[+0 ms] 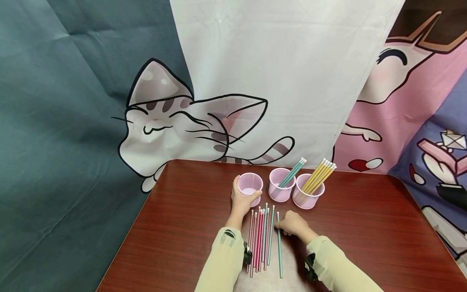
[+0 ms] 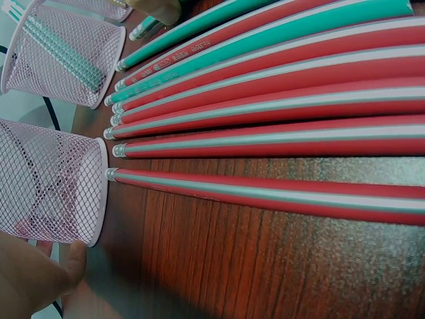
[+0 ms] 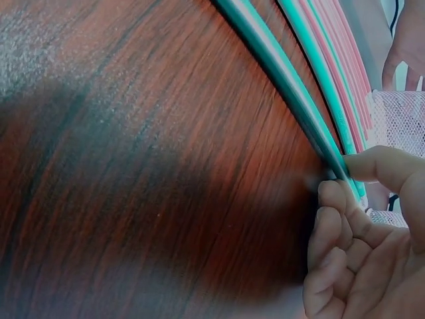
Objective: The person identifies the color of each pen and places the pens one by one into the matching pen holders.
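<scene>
My left hand [image 1: 239,204] grips an empty pink mesh pencil cup [image 1: 250,182], thumb over its near side and fingers round the left. In the left wrist view that cup [image 2: 50,183] stands just beyond the eraser ends of the pencils. My right hand [image 1: 294,224] pinches a green pencil [image 1: 280,257] near its eraser end, between thumb and index finger, as the right wrist view shows; the other fingers curl beneath. Left of this pencil, several red pencils [image 2: 265,189] and a few green pencils [image 2: 219,43] lie side by side on the table, erasers pointing away from me.
Two more pink mesh cups stand to the right of the held one: a cup [image 1: 279,196] with green pencils [image 1: 290,176] and a cup [image 1: 305,201] with yellow pencils [image 1: 320,178]. The brown wooden table [image 1: 182,227] ends at a cloth backdrop [image 1: 226,61] with cartoon figures.
</scene>
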